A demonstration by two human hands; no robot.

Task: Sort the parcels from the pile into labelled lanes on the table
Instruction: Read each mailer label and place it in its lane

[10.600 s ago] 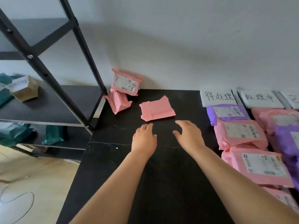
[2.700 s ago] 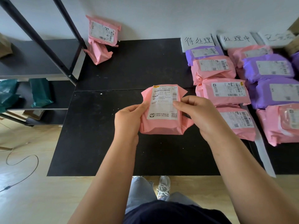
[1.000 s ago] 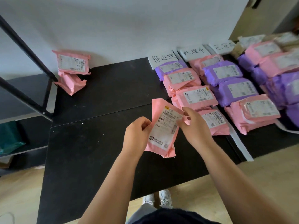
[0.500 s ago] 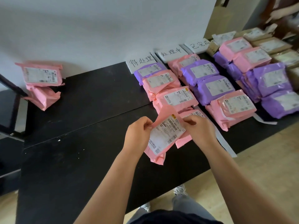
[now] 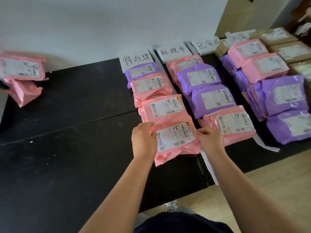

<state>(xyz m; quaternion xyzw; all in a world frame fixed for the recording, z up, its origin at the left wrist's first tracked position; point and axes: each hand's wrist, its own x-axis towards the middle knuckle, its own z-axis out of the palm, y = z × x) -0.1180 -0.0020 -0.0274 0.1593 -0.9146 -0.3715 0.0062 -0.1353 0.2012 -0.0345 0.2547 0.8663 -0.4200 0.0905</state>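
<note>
At the near end of the first lane on the black bench (image 5: 67, 157), we hold a pink parcel (image 5: 175, 142) by its two sides. Our left hand (image 5: 144, 140) curls its grip round the left edge, and our right hand (image 5: 210, 140) pinches the right edge. The parcel faces label up, its far edge overlapping the next pink mailer (image 5: 161, 108); we cannot tell whether it rests on the bench. A white paper strip (image 5: 208, 167) runs beside our right wrist, between this lane and the second, where a pink neighbour (image 5: 232, 123) sits just beside our right hand. Farther up our lane come a smaller pink mailer (image 5: 149, 86), a purple mailer (image 5: 143, 70), then a handwritten white sign (image 5: 136, 60) against the wall. Well off to the left, two pink leftovers (image 5: 20, 69) are stacked together. All are soft, crinkled, glossy plastic pouches with white printed labels; the bench is matt and speckled.
</note>
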